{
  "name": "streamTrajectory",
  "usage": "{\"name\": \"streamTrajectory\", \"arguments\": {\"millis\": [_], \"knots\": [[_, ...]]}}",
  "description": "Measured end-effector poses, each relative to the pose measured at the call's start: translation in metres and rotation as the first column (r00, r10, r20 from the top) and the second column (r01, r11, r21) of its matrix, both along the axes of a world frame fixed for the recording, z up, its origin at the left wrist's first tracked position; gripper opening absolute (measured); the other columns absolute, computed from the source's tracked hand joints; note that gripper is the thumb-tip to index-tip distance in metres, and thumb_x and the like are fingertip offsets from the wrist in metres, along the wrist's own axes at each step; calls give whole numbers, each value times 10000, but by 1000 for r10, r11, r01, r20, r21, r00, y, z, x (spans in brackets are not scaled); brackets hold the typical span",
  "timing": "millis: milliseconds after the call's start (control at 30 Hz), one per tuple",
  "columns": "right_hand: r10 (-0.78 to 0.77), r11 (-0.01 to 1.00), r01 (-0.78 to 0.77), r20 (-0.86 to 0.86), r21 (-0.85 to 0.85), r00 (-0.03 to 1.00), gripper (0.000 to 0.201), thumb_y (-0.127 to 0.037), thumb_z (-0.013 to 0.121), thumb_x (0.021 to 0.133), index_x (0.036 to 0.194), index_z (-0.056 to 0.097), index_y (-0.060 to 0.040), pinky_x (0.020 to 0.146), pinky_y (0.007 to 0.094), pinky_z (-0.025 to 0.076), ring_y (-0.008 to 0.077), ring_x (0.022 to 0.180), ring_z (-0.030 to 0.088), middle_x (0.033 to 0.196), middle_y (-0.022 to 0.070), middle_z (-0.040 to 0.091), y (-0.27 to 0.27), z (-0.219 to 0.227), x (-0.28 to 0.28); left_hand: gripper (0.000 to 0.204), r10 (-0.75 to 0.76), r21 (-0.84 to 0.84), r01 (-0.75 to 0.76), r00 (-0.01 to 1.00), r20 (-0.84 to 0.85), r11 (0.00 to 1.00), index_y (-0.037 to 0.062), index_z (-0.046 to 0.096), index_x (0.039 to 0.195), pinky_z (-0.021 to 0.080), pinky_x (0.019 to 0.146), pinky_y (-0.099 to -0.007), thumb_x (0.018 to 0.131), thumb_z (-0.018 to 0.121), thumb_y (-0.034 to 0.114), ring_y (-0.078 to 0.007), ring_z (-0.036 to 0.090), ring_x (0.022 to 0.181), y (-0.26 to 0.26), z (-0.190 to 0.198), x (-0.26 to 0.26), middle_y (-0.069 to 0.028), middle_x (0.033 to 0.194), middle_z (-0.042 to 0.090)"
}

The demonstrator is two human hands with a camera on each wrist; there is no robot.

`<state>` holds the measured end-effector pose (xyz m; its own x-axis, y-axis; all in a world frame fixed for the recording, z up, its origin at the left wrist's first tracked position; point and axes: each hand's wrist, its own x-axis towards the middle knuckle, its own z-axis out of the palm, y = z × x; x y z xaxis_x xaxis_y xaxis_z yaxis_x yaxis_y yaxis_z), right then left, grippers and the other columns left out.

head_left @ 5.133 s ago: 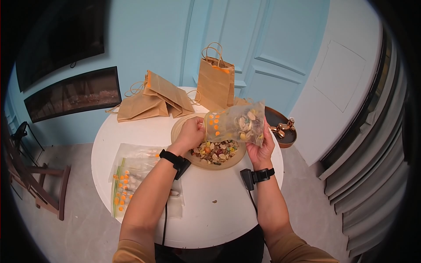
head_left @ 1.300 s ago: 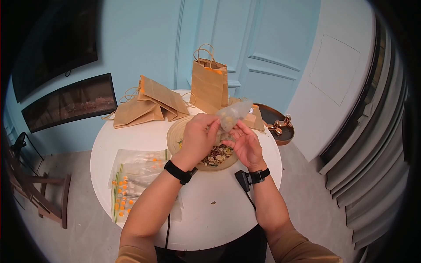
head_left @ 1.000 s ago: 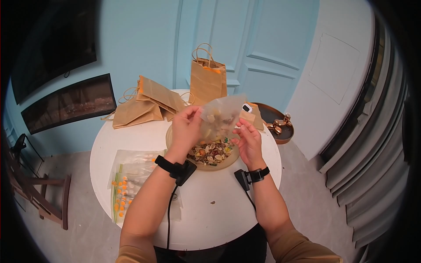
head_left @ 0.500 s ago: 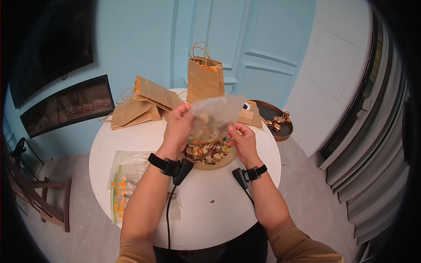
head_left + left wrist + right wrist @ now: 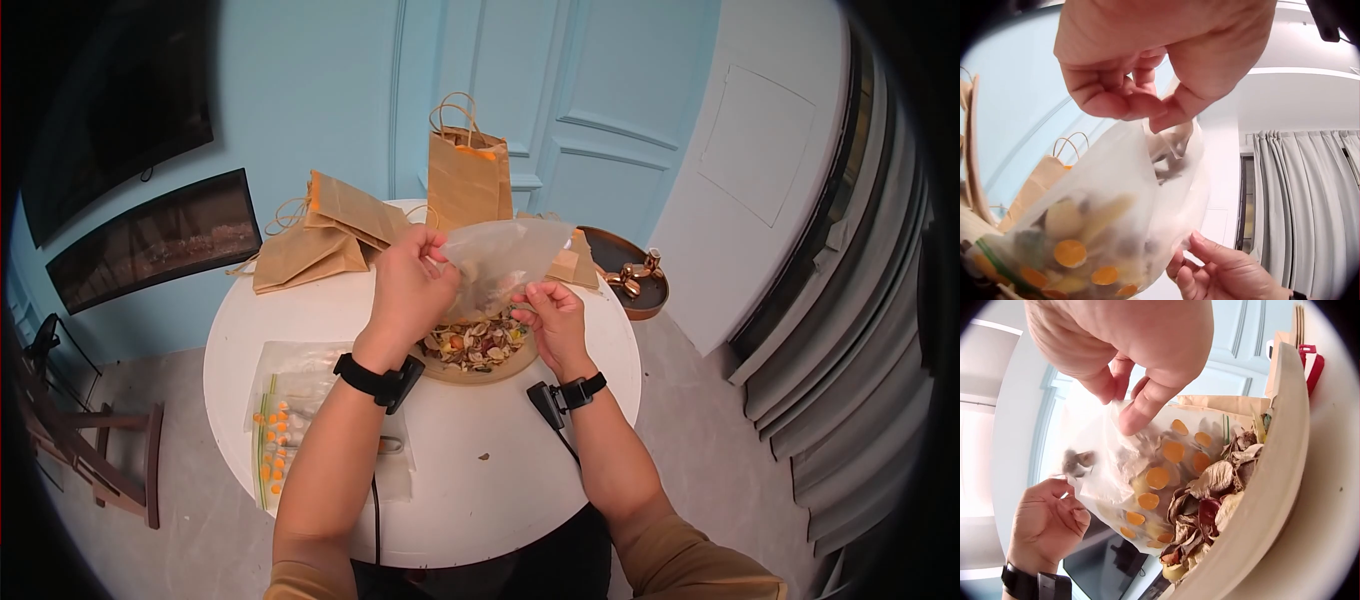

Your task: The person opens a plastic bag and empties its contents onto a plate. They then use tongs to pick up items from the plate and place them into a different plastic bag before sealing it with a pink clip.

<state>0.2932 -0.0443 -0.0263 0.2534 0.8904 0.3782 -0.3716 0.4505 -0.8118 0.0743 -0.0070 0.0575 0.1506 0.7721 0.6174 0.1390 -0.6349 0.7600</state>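
Over the bowl hangs a translucent zip bag (image 5: 505, 255) with orange dots, its green-striped end down among the dried petals in the right wrist view. My left hand (image 5: 412, 288) pinches one upper side of the bag between thumb and fingers. On the other side, my right hand (image 5: 556, 318) pinches the plastic with thumb and fingertips. Some potpourri pieces (image 5: 1072, 215) show through the plastic in the left wrist view. Below the bag, the pale round bowl (image 5: 465, 377) holds a heap of dried petals and slices (image 5: 1210, 494).
Flat zip bags (image 5: 275, 435) with orange dots lie at the table's left. Brown paper bags (image 5: 345, 225) lean at the back left, and another paper bag (image 5: 468, 180) stands behind the bowl. A dark round tray (image 5: 655, 300) with copper-coloured pieces is at the right.
The fuller, sideways bag has been tipped so its green-striped end points down, and fewer pieces show in it. Both hands have shifted their grip. Lately the bag has swung slightly right.
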Motion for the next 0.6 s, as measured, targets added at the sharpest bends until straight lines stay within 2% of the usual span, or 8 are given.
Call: {"name": "streamTrajectory", "arguments": {"millis": [167,267,367,567,600], "knots": [[31,999,-30,-17,33,999,60,-74,650,964,973,645,-15,753,300,622,190,970,694,985,74,679,2,-1,1,217,-172,-124,174,985,29,977,-10,631,1020,452,632,-209,859,731,95,-41,541,663,-5,7,-1,19,745,601],[49,997,-48,-7,61,999,58,-66,633,972,972,647,-10,790,304,621,200,1008,688,1007,81,678,1,-2,0,225,-159,-161,175,981,112,971,5,627,990,463,631,-216,916,730,191,-49,561,667,-1,5,0,9,762,624],[65,994,-64,1,87,998,66,-57,611,982,977,647,-2,820,305,621,209,1037,681,1030,99,680,-1,-1,-2,209,-179,-128,197,974,139,972,20,616,944,475,632,-219,952,692,215,-60,579,673,10,-3,0,1,759,638],[87,989,-86,4,123,996,69,-52,604,984,978,645,2,843,312,616,221,1073,671,1050,107,680,0,0,-1,191,-165,-136,189,972,166,973,45,605,907,496,660,-219,963,680,212,-61,590,693,4,3,-3,2,790,649],[81,989,-82,7,124,997,69,-52,604,984,978,645,3,846,314,615,223,1080,669,1058,109,681,-1,0,-1,188,-174,-105,199,962,213,974,38,606,895,463,627,-213,961,677,198,-46,561,661,4,3,-2,8,752,641]]}}
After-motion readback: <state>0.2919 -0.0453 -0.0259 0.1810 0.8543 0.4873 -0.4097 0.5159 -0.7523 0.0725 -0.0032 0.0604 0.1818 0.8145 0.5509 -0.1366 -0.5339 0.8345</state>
